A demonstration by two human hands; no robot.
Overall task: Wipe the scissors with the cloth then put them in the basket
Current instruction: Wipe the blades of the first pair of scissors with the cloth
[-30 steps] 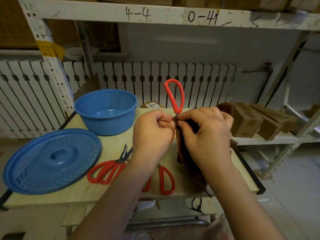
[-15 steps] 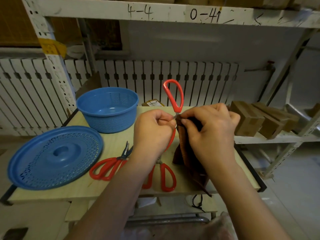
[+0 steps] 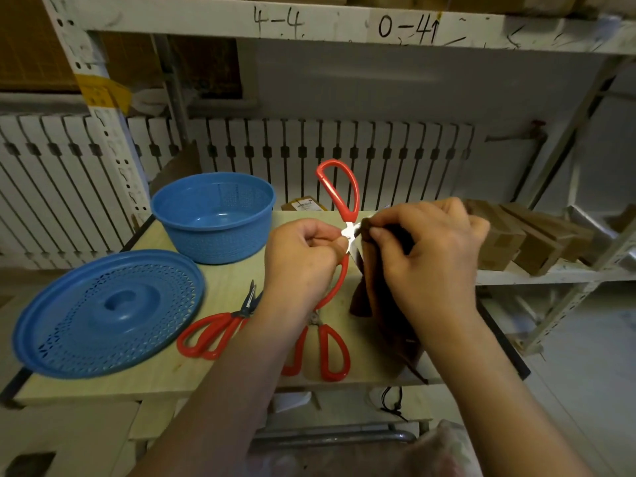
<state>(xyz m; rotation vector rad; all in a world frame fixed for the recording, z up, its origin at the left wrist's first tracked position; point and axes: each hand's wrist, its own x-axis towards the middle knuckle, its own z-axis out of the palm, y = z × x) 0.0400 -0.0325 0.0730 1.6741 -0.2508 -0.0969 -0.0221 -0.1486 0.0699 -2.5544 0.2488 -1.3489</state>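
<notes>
both hands are held close together over the table. since a moment ago the cloth is slid off the middle of the scissors, so the shiny metal by the screw is now seen; the wiping looks partly done, and the basket step is not yet begun. the left hand is curled, and the metal by the screw is pinched by it. the right hand is curled too, and the brown cloth is pinched against the blade. the scissors are held up in the air, one red loop on top. the blue basket is left waiting at the back left, well apart. two more red scissors are lying flat on the table.
</notes>
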